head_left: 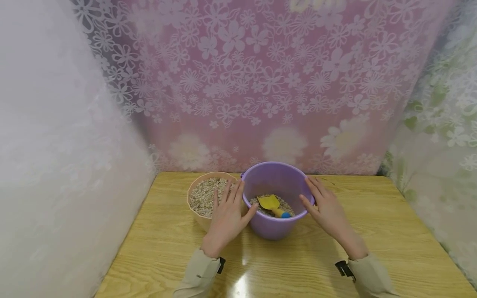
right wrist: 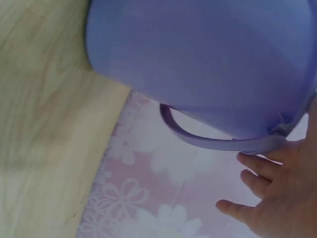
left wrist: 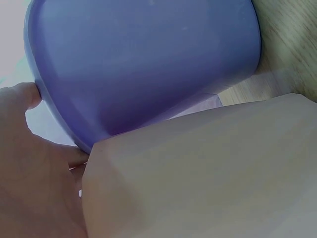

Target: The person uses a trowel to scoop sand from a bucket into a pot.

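Note:
A purple bucket (head_left: 273, 229) stands upright on the table, its bottom covered with small pale grains. On those grains lies a toy shovel with a yellow scoop (head_left: 269, 202) and blue-tipped handle. My left hand (head_left: 229, 219) touches the bucket's left rim with thumb and fingertips, its outer fingers spread over a peach tub (head_left: 201, 219) full of the same kind of grains. Against the opposite rim rests my right hand (head_left: 329, 211), fingers extended. In the right wrist view the bucket's purple handle (right wrist: 213, 144) hangs down the far side, by the fingertips.
The wood-grain table (head_left: 156, 256) ends at a pink flowered backdrop (head_left: 238, 103) just behind the bucket. A white sheet (head_left: 67, 145) borders the left side, and a flowered sheet (head_left: 439, 165) borders the right. The tub stands close beside the bucket.

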A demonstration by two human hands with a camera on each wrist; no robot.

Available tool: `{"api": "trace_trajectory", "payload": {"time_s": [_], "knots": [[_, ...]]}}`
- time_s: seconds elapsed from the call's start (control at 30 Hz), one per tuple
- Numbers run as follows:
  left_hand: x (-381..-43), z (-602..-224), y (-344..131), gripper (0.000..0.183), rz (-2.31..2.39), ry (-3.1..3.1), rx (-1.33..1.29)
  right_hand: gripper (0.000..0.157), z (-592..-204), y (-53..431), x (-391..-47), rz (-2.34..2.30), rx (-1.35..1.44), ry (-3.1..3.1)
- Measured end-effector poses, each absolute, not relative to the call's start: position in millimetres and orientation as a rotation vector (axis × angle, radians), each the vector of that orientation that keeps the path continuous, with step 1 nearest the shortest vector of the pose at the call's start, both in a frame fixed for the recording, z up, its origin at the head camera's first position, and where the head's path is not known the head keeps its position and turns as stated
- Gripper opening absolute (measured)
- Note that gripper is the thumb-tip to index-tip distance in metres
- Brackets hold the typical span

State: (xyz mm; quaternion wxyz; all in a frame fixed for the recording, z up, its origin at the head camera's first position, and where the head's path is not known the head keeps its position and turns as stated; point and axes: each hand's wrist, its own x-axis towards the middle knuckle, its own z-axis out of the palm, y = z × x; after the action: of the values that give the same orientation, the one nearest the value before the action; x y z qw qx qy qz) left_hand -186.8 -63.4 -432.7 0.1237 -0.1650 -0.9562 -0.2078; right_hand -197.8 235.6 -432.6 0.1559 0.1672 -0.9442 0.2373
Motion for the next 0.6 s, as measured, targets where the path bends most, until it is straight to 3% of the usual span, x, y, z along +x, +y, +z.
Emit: {"api": "trace_trajectory", "payload": {"time_s": [0.2,0.4,0.6], "knots": [[-188.4,-430.4,-62.9,0.081,-0.586,-2.805,-0.468,0.064,-416.7,233.2,-201.4,0.574,0.538,-2.734],[-190.7,-430.2,-61.2,0.081,-0.564,-2.82,-0.47,0.035,-396.8,214.7,-212.0,0.473,0.689,-2.809],[-192.3,-425.0,-53.3,0.079,-0.506,-2.831,-0.481,0.036,-376.8,188.0,-217.1,0.205,0.726,-2.892]]}}
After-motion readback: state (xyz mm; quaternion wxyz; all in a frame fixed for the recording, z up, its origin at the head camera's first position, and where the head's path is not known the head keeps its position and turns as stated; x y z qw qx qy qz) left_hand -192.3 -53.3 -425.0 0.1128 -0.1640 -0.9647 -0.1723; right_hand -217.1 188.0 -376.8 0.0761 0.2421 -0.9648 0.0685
